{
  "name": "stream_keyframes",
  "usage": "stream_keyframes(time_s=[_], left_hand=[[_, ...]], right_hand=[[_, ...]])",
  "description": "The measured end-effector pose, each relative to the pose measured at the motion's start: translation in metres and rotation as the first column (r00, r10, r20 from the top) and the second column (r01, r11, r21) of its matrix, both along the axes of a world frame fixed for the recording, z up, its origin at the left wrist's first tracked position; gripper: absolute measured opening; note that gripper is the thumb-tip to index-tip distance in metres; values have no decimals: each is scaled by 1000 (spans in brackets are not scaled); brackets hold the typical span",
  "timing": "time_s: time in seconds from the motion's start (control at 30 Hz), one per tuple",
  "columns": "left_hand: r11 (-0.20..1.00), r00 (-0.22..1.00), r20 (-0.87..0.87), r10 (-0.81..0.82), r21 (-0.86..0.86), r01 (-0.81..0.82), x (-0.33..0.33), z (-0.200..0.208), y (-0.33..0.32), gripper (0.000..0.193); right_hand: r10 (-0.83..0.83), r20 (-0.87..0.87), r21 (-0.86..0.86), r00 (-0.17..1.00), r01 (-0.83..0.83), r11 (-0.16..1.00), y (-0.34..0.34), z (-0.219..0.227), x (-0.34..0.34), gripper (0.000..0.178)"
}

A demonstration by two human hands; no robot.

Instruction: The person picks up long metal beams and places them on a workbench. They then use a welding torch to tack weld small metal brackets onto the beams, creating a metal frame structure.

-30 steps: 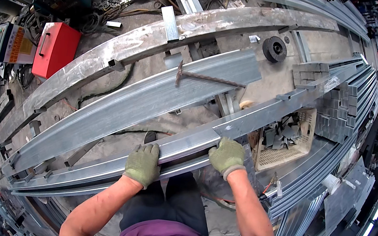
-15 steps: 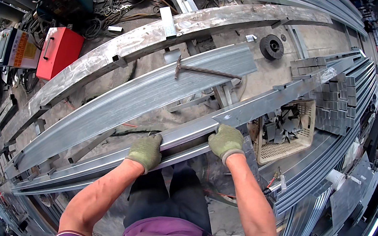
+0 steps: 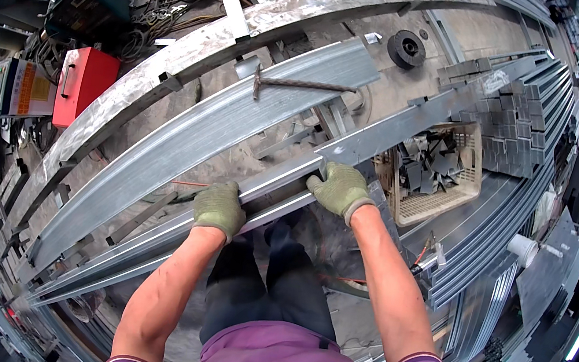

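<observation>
A long galvanized steel channel (image 3: pixel 276 181) lies slantwise in front of me, from the lower left up to the middle. My left hand (image 3: pixel 217 208), in an olive-green work glove, is closed over its near side. Further right, my right hand (image 3: pixel 342 191), gloved alike, grips the channel near its right end, thumb on the near edge; its fingertips are partly hidden. The channel rests along a flat grey steel beam (image 3: pixel 392 138) that runs on to the upper right. Beyond it, a hammer (image 3: pixel 307 85) with a twisted-looking handle lies on a broad curved metal strip (image 3: pixel 186 126).
To the right stands a cream plastic crate (image 3: pixel 441 206) of metal offcuts, beside stacked steel pieces (image 3: pixel 511 131) and long profiles (image 3: pixel 467 261). A curved beam (image 3: pixel 197 49) arches across the far side. A red box (image 3: pixel 87 86) and a black wire spool (image 3: pixel 406 49) sit beyond.
The whole view has shifted, so the scene sits higher and further left. Both hands stay on the channel; the right thumb now stands further from its fingers.
</observation>
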State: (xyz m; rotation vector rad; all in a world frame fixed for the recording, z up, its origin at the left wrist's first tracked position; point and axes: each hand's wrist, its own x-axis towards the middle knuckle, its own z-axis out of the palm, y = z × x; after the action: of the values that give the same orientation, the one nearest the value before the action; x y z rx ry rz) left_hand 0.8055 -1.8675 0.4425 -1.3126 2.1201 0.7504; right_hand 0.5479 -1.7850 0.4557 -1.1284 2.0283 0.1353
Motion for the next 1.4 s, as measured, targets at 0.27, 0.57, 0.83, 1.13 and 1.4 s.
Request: stream_keyframes(time_s=[0.27,0.57,0.83,1.13,1.4], left_hand=[[991,994,86,69,-120,-59,-4,-6,12,54],[882,900,-394,-185,-470,-25,5,-31,25,84],[989,990,-142,-25,-151,4,-51,-15,13,46],[993,997,-65,28,-113,-35,-67,-7,17,32],[955,887,-452,-96,-292,-45,-57,-16,30,66]], right_hand=[[-33,208,-334,978,103,937,52,-16,-13,85],[71,268,-352,961,29,936,50,-22,-27,56],[108,116,-299,987,-69,952,46,-29,-23,50],[125,71,-184,990,-110,977,40,-22,-20,42],[124,101,-231,987,-98,968,45,-28,-25,46]])
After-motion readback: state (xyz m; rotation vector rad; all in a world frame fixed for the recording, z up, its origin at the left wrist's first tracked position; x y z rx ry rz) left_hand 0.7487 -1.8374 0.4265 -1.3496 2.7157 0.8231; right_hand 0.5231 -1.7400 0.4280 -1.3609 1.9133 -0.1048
